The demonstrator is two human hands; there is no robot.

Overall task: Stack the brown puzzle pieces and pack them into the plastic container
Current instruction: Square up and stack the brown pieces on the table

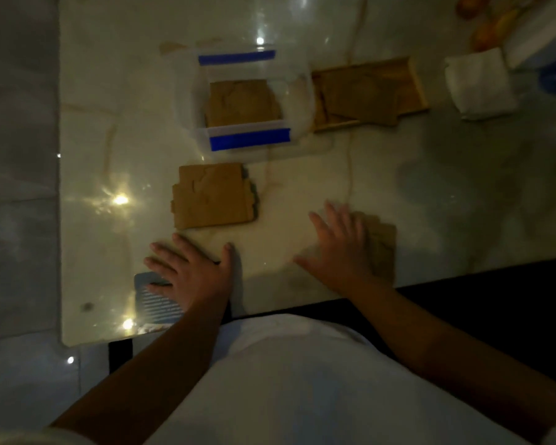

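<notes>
Dim light over a glossy table [116, 101], and no brand or label reads anywhere. The one thing with print is a blue card [156, 301] at seven o'clock, its pale lines of text too blurred to make out.

The left hand [191, 271] lies flat, palm down, fingers spread and pointing toward eleven o'clock, the lower fingers resting on the card's top edge, thumb stretched out toward one o'clock. It is wide open and holds nothing. The forearm comes in from the lower left across a white shirt [302, 380].

The right hand [339, 245] is also open, fingers fanned toward twelve o'clock, its outline smeared by motion blur. It sits over the left part of a small brown stack [382, 248] near the table's near edge at four o'clock; whether the palm presses on the pieces cannot be told. No fingers curl around anything.

Dead centre lies a second, larger stack [214, 195], edges slightly uneven, apart from both hands. Just beyond it at twelve o'clock stands the clear container [187, 97], blue tape strips on its near and far rims, with brown pieces [243, 102] already flat on its floor. Beside it at one o'clock, a wooden tray [416, 88] holds more brown pieces [360, 94], one overhanging the near edge. A white folded cloth [479, 83] sits at two o'clock.
</notes>
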